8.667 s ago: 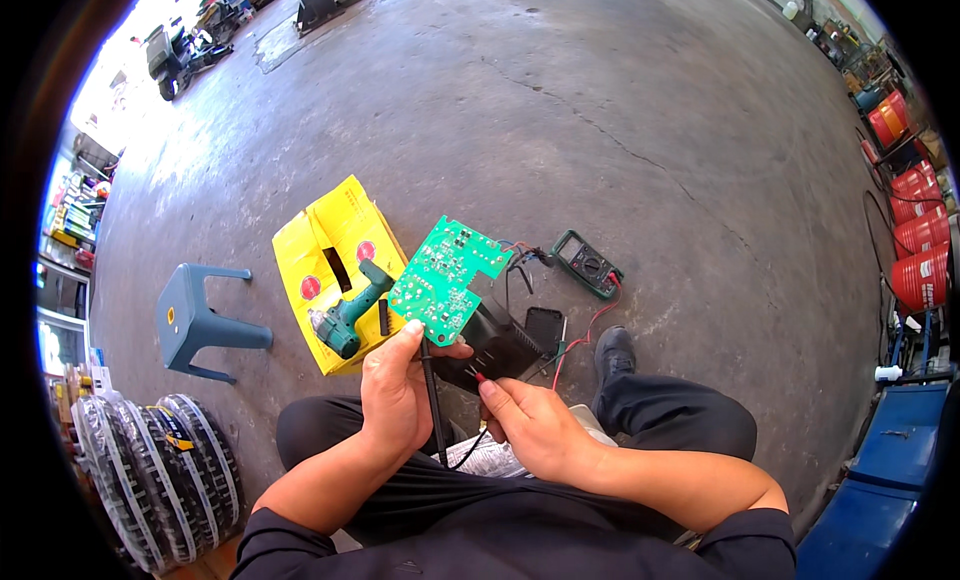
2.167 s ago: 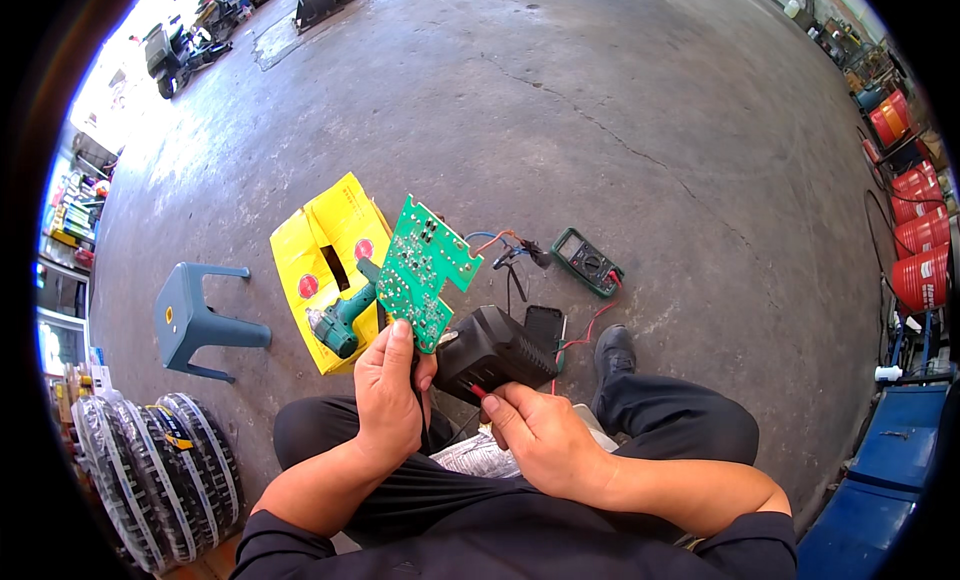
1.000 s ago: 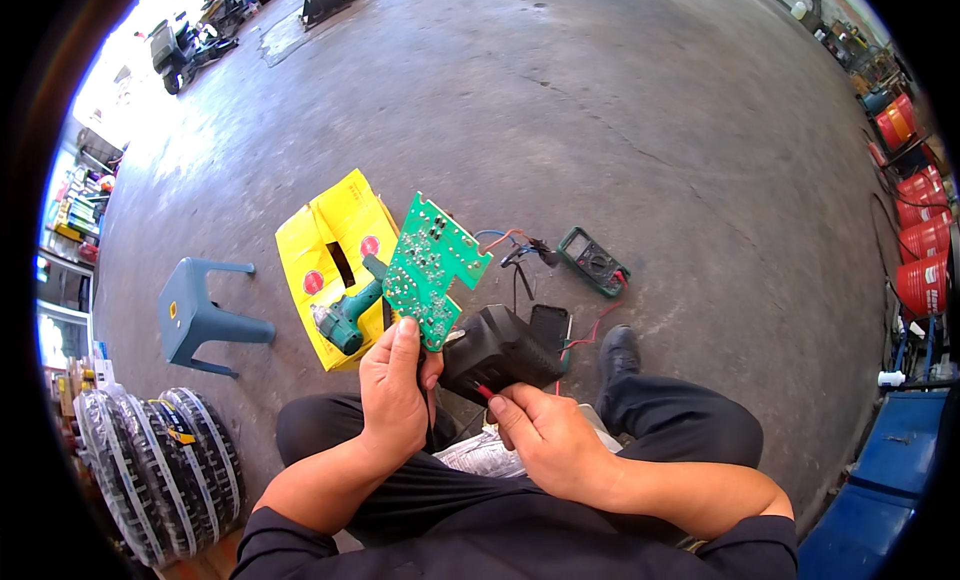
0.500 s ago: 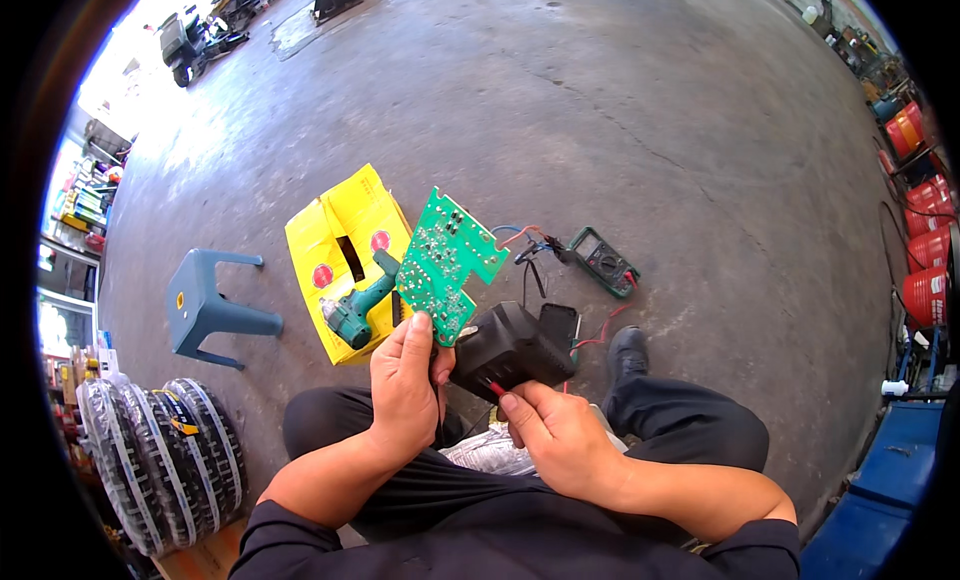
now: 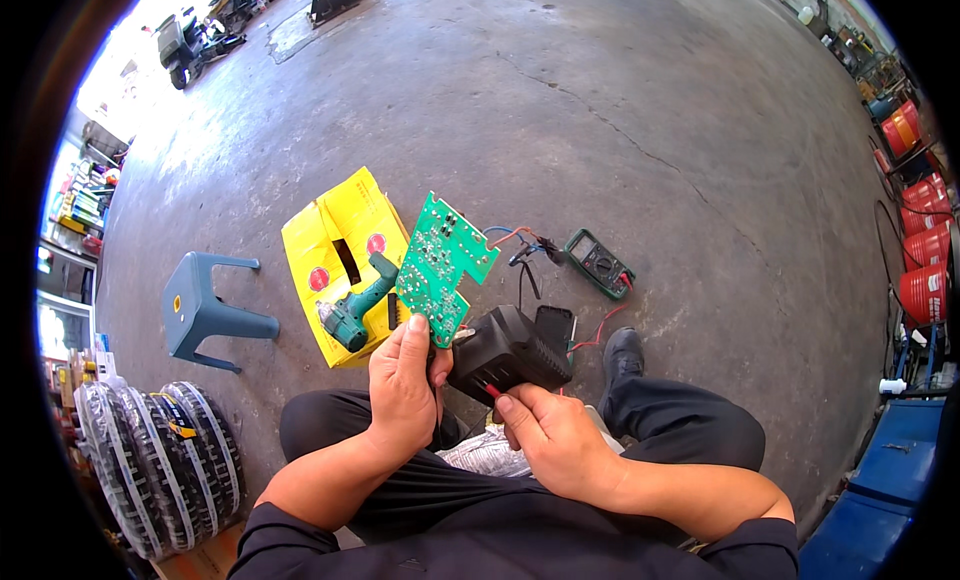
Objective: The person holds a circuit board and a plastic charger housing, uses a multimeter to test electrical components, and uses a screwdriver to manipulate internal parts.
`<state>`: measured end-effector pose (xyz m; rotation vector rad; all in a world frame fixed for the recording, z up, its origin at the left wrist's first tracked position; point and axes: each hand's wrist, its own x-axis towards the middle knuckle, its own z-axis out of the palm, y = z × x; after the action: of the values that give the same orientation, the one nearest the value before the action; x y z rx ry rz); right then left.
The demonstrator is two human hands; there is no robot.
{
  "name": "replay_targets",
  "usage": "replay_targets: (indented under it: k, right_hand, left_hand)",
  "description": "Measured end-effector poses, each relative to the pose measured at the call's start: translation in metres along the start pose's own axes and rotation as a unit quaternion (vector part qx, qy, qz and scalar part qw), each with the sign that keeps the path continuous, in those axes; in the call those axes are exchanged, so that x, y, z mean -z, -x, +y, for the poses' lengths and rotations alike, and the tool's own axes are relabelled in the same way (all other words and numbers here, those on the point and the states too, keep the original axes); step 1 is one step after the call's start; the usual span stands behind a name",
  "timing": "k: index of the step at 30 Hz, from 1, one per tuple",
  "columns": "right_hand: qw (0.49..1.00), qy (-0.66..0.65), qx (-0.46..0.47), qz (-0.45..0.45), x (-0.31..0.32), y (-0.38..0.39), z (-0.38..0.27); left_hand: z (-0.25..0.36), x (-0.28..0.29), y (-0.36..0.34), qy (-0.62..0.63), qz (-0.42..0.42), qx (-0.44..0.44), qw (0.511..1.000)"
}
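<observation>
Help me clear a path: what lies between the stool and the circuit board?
In the head view, from stool to circuit board: a strip of floor, then a yellow box bearing a power tool and a small black piece.

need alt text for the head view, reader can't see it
Seen from above, the left hand holds a green circuit board while the right hand grips a red probe at a black plastic housing. Beyond, on the floor, are a multimeter, a yellow box bearing a teal power tool, and, further left, a blue stool.
</observation>
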<state>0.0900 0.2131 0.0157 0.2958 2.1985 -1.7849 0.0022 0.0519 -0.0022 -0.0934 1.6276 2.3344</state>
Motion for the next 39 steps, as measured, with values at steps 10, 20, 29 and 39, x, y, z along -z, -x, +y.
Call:
replay_targets:
  k: [10,20,29,39]
  right_hand:
    - [1.000,-0.003,-0.006,-0.003,0.0007,0.0006,-0.0024]
    - [0.999,-0.009,-0.036,-0.013,0.0010,0.0012,-0.0084]
    - [0.999,-0.023,-0.043,-0.016,-0.0004,0.0009,-0.0097]
    - [0.999,-0.003,-0.037,-0.024,0.0002,0.0007,-0.0077]
  left_hand:
    - [0.0022,-0.0010,0.0007,0.006,-0.001,0.008,1.000]
    - [0.0014,0.0003,-0.0012,-0.002,-0.007,-0.001,1.000]
    - [0.0072,0.0005,-0.0002,0.002,-0.001,0.038,0.999]
    - [-0.0015,0.0022,-0.0034,-0.006,-0.002,0.012,1.000]
